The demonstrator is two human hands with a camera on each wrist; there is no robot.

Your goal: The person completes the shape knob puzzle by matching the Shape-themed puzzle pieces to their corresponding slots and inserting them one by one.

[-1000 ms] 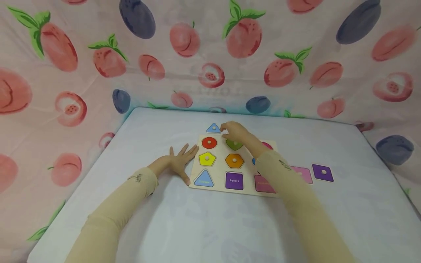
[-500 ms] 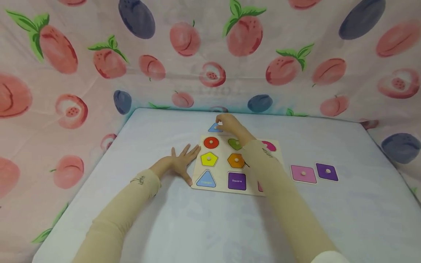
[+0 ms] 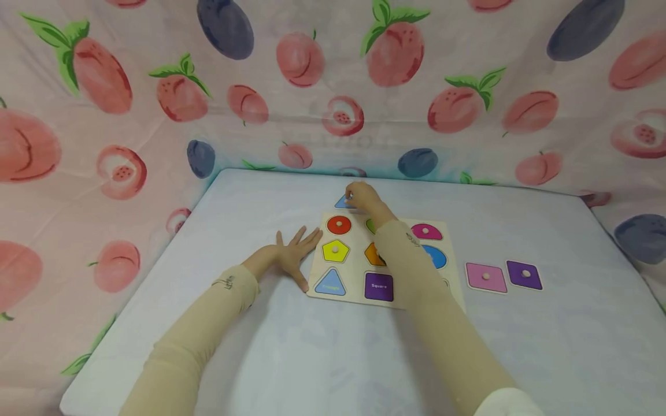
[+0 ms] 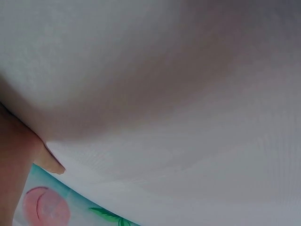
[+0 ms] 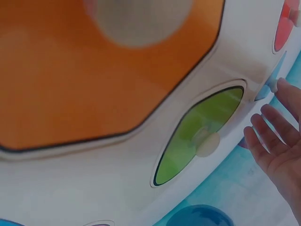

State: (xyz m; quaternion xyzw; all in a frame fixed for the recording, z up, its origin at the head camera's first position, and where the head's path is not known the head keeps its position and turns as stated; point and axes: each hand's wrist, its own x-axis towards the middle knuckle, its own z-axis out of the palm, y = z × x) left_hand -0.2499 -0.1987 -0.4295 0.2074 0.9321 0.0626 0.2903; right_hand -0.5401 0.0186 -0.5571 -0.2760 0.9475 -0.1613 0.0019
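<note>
A wooden shape puzzle board (image 3: 354, 271) lies on the white table. My left hand (image 3: 293, 254) is spread flat at its left edge, fingertips and thumb touching the rim. Beyond the board's far edge lies a blue triangle piece (image 3: 341, 203), and my right hand (image 3: 364, 198) pinches its small knob. In the right wrist view a fingertip of that hand (image 5: 282, 136) meets the knob of the triangle (image 5: 263, 92); the thumb is hidden there. On the board's near row are a blue triangle recess (image 3: 330, 283) and a purple square recess (image 3: 378, 286). My right sleeve covers part of the board.
Right of the board lie a pink rectangle piece (image 3: 486, 277) and a purple square piece (image 3: 524, 274). Knobbed pieces sit in the board, including a red circle (image 3: 339, 225), a yellow pentagon (image 3: 335, 251) and a green piece (image 5: 200, 136). A fruit-print cloth (image 3: 385, 121) rises behind the table.
My right hand has moved from beside the blue triangle piece onto its knob, and the fingers have closed there. My left hand stays at the board's left edge. The head view has shifted slightly.
</note>
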